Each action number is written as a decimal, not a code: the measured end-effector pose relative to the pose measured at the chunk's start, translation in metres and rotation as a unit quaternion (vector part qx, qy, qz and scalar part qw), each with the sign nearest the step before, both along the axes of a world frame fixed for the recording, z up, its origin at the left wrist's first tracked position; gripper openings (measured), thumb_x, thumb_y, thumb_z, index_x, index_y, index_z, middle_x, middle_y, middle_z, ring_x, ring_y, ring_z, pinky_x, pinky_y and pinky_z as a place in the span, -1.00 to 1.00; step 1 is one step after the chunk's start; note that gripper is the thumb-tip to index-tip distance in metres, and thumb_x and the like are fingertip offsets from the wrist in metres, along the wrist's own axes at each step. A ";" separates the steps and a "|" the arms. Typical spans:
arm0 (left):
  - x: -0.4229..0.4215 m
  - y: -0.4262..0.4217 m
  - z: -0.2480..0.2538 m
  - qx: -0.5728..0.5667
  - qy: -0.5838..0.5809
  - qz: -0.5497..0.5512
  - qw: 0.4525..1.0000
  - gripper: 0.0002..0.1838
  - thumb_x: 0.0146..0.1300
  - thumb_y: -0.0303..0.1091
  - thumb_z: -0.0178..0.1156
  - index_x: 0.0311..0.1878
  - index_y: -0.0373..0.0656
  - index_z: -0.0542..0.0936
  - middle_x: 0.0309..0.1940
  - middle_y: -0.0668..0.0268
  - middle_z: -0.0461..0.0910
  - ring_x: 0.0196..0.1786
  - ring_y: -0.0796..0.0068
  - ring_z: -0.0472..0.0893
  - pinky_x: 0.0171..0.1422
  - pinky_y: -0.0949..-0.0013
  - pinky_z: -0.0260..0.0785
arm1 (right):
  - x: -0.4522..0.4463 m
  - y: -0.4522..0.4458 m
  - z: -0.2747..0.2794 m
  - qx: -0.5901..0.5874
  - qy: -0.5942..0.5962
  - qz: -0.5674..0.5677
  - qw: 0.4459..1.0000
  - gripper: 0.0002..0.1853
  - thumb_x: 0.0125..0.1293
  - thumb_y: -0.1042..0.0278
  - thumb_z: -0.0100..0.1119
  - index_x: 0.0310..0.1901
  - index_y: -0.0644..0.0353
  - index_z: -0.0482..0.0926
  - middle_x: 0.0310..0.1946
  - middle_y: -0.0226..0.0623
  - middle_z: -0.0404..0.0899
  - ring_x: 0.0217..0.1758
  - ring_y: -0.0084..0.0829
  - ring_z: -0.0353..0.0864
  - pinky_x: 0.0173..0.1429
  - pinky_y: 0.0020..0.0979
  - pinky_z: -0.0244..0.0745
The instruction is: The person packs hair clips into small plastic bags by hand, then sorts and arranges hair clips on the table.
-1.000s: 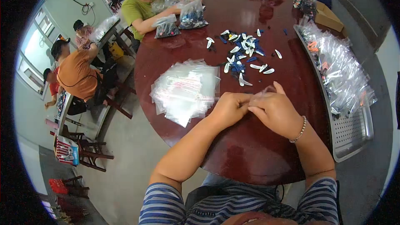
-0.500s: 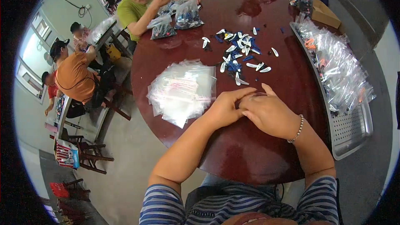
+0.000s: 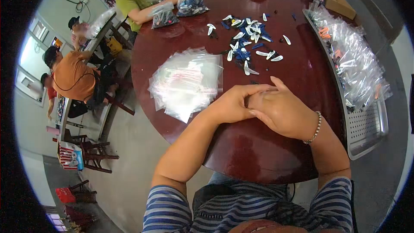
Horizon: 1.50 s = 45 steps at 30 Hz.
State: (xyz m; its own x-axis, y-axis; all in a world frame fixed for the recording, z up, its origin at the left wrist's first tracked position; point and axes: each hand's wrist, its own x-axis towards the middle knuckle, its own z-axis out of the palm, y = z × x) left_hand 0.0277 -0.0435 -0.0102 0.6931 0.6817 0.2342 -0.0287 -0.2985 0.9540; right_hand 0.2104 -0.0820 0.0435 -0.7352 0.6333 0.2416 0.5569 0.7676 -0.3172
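Observation:
My left hand (image 3: 236, 104) and my right hand (image 3: 282, 111) are folded together above the near part of the table. The right hand, with a beaded bracelet at its wrist, lies over the fingers of the left. Both are closed; whatever may lie between the palms is hidden. Just beyond them is a loose pile of snap hair clips (image 3: 254, 29), white, blue and black. To the left of my hands, a fanned stack of clear zip bags (image 3: 183, 84) with pinkish-red lines lies flat on the dark red table (image 3: 254, 155).
On the right, a perforated metal tray (image 3: 366, 123) carries a heap of filled clear bags (image 3: 351, 60). A cardboard box (image 3: 340, 4) stands behind it. Across the table, a co-worker in green (image 3: 128, 1) sits by filled bags (image 3: 191, 2). Other people work at a side table.
The view has tipped slightly, so the far table edge sits higher in the picture. My hands stay folded together. The co-worker in green has lowered a raised hand towards the bags.

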 end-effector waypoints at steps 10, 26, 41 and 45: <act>0.002 0.006 -0.005 -0.182 -0.027 0.130 0.974 -0.74 0.13 -0.54 0.33 -0.10 -0.31 0.59 -0.24 0.33 0.65 -0.11 0.60 0.59 0.04 0.48 0.43 | 0.015 0.034 0.003 -0.030 0.304 -0.178 0.935 -0.82 0.28 0.53 0.13 -0.09 0.30 0.57 -0.22 -0.24 0.64 -0.18 -0.48 0.62 -0.09 -0.49 0.51; 0.006 -0.003 -0.010 -0.032 0.046 0.081 0.995 -0.65 0.07 -0.43 0.41 -0.05 -0.22 0.61 -0.25 0.28 0.67 -0.17 0.54 0.64 -0.06 0.42 0.50 | 0.097 0.287 -0.077 0.034 0.121 -0.415 0.901 -0.64 0.20 0.43 0.15 0.06 0.24 0.53 -0.06 -0.08 0.61 0.03 -0.19 0.60 0.15 -0.34 0.46; 0.003 0.001 -0.006 0.081 0.104 0.054 0.990 -0.59 -0.02 -0.44 0.38 -0.02 -0.20 0.59 -0.19 0.09 0.63 -0.13 0.09 0.63 -0.05 0.21 0.49 | 0.105 0.349 -0.092 0.088 -0.083 -0.378 0.918 -0.72 0.20 0.42 0.10 -0.05 0.21 0.61 -0.04 -0.05 0.59 0.08 -0.06 0.53 0.22 -0.18 0.40; 0.004 0.000 -0.003 0.059 0.090 0.067 0.992 -0.63 0.01 -0.42 0.41 -0.07 -0.22 0.61 -0.23 0.12 0.66 -0.18 0.26 0.67 -0.07 0.33 0.49 | 0.110 0.311 -0.083 0.076 0.030 -0.372 0.925 -0.80 0.18 0.36 0.21 -0.19 0.22 0.63 -0.18 -0.12 0.64 -0.11 -0.14 0.61 0.02 -0.27 0.49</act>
